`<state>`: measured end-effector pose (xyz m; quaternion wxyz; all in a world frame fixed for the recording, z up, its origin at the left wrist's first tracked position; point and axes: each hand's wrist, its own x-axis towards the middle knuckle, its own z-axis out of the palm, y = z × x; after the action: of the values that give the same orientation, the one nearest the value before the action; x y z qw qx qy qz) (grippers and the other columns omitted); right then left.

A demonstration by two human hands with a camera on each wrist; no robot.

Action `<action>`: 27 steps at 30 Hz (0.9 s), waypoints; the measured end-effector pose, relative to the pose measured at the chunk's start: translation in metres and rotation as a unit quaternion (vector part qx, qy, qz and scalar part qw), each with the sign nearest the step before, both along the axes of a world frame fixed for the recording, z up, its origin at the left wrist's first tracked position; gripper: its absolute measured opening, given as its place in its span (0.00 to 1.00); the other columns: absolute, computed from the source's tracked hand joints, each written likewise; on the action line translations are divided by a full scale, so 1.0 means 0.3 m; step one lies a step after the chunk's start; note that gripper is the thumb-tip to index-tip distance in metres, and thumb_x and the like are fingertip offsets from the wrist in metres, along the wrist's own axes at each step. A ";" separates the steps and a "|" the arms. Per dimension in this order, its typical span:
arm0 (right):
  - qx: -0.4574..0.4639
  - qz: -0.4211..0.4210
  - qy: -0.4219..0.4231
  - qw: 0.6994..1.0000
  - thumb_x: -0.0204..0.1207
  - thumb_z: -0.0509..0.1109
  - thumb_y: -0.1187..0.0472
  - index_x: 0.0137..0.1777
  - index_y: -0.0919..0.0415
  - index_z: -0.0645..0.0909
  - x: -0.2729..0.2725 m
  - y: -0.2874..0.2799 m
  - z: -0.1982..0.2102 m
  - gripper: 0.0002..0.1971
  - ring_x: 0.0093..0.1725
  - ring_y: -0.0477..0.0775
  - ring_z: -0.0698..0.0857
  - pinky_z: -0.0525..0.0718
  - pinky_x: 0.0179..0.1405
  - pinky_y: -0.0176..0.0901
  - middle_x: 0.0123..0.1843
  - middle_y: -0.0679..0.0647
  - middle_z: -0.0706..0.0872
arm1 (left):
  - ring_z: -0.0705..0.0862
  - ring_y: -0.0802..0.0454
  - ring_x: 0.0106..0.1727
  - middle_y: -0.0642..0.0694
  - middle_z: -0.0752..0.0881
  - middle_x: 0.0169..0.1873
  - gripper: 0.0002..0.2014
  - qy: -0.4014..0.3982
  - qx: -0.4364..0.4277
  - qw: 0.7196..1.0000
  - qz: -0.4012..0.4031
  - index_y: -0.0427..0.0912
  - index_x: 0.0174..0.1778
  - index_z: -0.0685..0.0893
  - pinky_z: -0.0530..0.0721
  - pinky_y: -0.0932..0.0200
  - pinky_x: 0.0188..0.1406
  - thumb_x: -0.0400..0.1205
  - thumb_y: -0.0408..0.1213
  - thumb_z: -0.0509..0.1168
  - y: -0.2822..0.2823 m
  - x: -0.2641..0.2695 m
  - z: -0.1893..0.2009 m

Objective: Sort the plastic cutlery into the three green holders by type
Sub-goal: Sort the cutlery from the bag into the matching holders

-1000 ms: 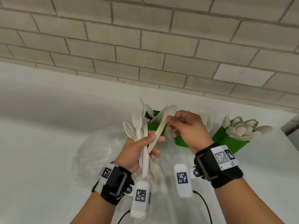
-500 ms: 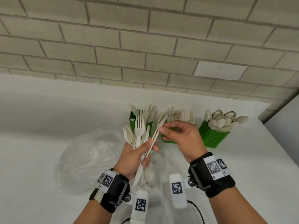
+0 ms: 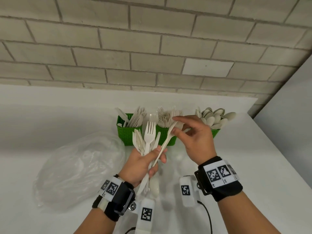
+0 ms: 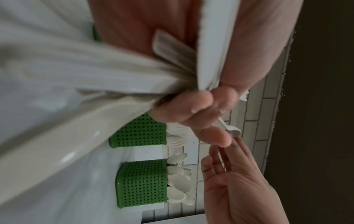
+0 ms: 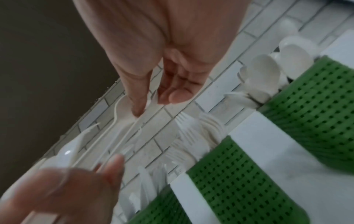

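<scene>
The left hand (image 3: 143, 163) clutches a mixed cutlery bundle (image 3: 148, 141) before the holders (image 3: 128, 134); the right hand (image 3: 194, 137) pinches one spoon (image 3: 168, 137) by its neck. Light, stiff, slick plastic, best taken mid-handle

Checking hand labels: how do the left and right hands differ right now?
1. The left hand grips a bundle of cutlery; the right hand pinches just one spoon by its bowl end.
2. The left hand's fingers are curled tight; the right hand's spare fingers are spread loosely.
3. The right hand is closer to the green holders.

Both wear wrist cameras.
</scene>
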<state>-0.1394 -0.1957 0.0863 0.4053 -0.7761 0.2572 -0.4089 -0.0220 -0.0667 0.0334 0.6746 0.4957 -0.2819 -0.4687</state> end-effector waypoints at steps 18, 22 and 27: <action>0.147 0.015 0.048 0.988 0.78 0.69 0.72 0.49 0.64 0.86 -0.205 -0.116 0.047 0.07 0.32 0.50 0.86 0.82 0.27 0.38 0.37 0.56 0.90 | 0.91 0.38 0.34 0.41 0.92 0.46 0.14 -0.162 0.042 0.979 -0.119 0.32 0.59 0.81 0.73 0.58 0.22 0.84 0.39 0.64 -0.092 -0.038 0.048; -0.012 -0.122 0.031 0.992 0.79 0.66 0.73 0.50 0.54 0.85 -0.303 -0.211 0.154 0.13 0.32 0.48 0.87 0.85 0.31 0.36 0.38 0.52 0.89 | 0.91 0.37 0.36 0.39 0.92 0.46 0.08 -0.118 0.035 0.992 -0.022 0.32 0.53 0.84 0.76 0.60 0.18 0.85 0.32 0.63 -0.105 -0.022 0.022; -0.230 -0.255 0.069 0.937 0.80 0.65 0.68 0.58 0.59 0.87 -0.342 -0.299 0.245 0.12 0.37 0.52 0.84 0.78 0.43 0.30 0.48 0.56 0.89 | 0.90 0.40 0.34 0.36 0.92 0.45 0.08 -0.060 0.001 0.998 0.006 0.32 0.52 0.84 0.80 0.59 0.21 0.82 0.33 0.65 -0.117 -0.024 0.028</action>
<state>-0.2421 -0.2856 0.1599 0.0788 -0.7831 0.3723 -0.4919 -0.0293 -0.1017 0.0417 0.6591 0.5252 -0.3184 -0.4340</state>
